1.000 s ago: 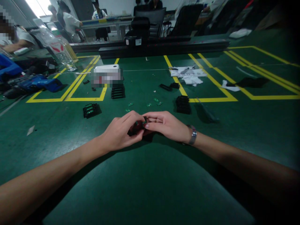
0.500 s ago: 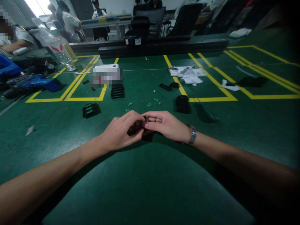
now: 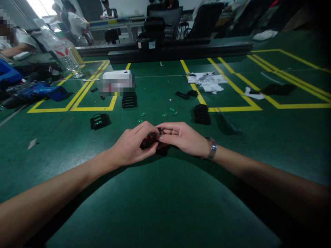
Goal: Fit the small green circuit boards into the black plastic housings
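Both hands meet mid-table over the green mat (image 3: 165, 206). Left hand (image 3: 134, 144) is clenched around a small dark reddish-black plastic part (image 3: 148, 140), held low, right at the mat. Right hand (image 3: 182, 137) pinches the part's far end with thumb and forefinger. Something green shows at the tips, too small to tell if seated.

Progress, best guess: the black cluster with green chips (image 3: 100, 121) on the left looks done. A ribbed black stack (image 3: 129, 100), a plain black stack (image 3: 202, 114) and loose small green chips (image 3: 143, 114) look not yet handled.
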{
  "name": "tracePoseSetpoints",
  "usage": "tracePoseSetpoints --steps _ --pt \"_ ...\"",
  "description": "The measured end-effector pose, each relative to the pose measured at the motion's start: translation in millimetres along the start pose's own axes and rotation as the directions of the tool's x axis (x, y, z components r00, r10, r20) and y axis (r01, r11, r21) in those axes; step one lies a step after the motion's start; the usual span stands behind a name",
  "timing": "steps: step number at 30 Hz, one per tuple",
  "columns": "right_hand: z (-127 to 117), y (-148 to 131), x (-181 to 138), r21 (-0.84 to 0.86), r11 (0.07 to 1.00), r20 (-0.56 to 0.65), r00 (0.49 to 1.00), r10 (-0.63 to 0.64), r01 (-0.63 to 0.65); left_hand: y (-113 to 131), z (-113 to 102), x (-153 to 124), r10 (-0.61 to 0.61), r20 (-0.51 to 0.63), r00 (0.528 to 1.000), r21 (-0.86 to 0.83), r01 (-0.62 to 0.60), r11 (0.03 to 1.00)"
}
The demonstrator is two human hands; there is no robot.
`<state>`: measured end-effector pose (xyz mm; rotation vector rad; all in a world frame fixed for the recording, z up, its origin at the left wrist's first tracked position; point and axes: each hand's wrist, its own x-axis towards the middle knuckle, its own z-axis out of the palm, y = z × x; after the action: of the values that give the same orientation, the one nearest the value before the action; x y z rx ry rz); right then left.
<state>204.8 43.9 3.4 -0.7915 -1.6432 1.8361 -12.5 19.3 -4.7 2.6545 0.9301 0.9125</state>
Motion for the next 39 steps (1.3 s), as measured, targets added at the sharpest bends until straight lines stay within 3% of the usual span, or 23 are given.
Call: tracePoseSetpoints --steps 26,39 --pt "0.5 -1.0 -0.4 0.002 1.0 -0.01 1.0 0.014 -0.014 1.4 -1.1 0.5 -0.008 0.01 1.0 -0.023 0.008 1.0" --pt "-3.3 -0.5 -1.9 0.065 0.997 0.055 0.998 0.027 -0.031 2.4 -2.5 0.7 0.033 0.014 0.999 -0.083 -0.031 0.996"
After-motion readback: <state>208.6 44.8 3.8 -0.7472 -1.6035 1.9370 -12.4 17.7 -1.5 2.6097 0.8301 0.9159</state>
